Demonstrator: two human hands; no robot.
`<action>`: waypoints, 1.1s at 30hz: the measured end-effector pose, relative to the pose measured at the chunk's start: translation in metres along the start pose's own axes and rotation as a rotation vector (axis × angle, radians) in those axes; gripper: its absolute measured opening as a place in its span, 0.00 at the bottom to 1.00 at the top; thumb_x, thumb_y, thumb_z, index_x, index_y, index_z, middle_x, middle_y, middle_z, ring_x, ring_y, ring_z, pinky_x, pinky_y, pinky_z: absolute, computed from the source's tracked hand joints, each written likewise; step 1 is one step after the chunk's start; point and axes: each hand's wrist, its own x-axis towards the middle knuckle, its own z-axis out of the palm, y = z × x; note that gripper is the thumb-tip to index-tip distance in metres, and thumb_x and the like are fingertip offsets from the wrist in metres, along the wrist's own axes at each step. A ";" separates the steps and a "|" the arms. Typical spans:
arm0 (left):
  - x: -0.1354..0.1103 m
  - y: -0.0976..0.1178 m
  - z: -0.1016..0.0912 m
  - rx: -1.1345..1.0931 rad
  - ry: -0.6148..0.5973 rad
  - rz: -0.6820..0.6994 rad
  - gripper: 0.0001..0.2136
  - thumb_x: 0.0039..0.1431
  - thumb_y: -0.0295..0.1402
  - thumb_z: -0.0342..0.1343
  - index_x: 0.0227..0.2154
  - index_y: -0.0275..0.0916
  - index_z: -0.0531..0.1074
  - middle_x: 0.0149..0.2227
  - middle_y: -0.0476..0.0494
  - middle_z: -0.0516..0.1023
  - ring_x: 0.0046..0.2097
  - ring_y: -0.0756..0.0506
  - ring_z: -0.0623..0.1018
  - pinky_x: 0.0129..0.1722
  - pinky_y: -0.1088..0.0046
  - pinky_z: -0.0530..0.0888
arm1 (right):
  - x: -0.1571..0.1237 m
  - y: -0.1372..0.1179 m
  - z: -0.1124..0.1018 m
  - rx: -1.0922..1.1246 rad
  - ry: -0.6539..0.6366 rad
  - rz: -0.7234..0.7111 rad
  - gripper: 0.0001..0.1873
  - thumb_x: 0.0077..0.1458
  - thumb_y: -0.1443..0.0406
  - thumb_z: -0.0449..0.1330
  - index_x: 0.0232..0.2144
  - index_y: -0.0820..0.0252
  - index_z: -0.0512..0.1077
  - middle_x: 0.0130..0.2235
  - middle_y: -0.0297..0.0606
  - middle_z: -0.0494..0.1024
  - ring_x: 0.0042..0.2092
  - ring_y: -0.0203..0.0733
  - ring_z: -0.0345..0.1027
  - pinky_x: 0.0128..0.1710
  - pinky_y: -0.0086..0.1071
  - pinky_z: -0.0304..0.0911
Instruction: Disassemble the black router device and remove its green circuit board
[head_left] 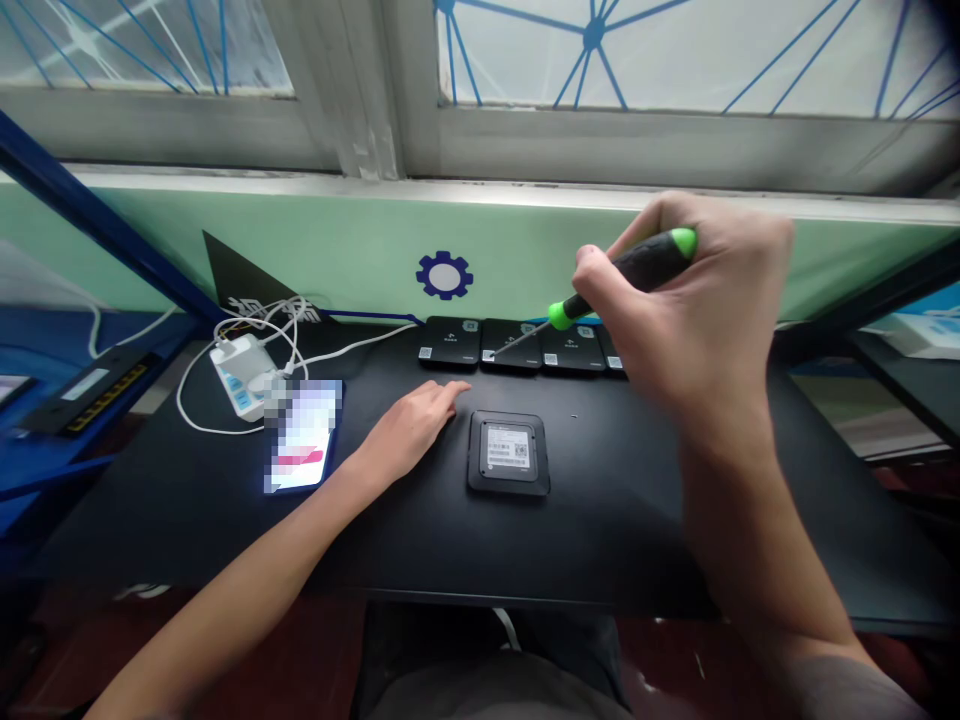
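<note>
Clenching a green-capped screwdriver [634,265] in the right hand [675,300], shaft angled low to reach a black device [510,343] in the back row; resting the left hand [409,420] open on the black tabletop [600,520], just beside a label-up black unit [508,453].

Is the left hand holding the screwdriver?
No, the left hand lies empty on the table while the right hand grips the green-and-black screwdriver.

No wording can be read. A white label [508,451] on the square black plastic device [508,487] shows barcodes and tiny print; flat black rounded devices [449,342] carry small QR stickers [426,352]. A navy gear sign [444,275] sits on the pale green wall [360,250].
</note>
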 end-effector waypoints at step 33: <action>0.003 0.005 -0.004 -0.207 0.190 -0.124 0.16 0.80 0.29 0.58 0.66 0.45 0.74 0.48 0.41 0.86 0.51 0.38 0.86 0.56 0.56 0.81 | 0.003 0.002 0.002 -0.051 -0.198 -0.039 0.14 0.59 0.63 0.66 0.23 0.51 0.68 0.21 0.32 0.68 0.27 0.42 0.60 0.35 0.43 0.60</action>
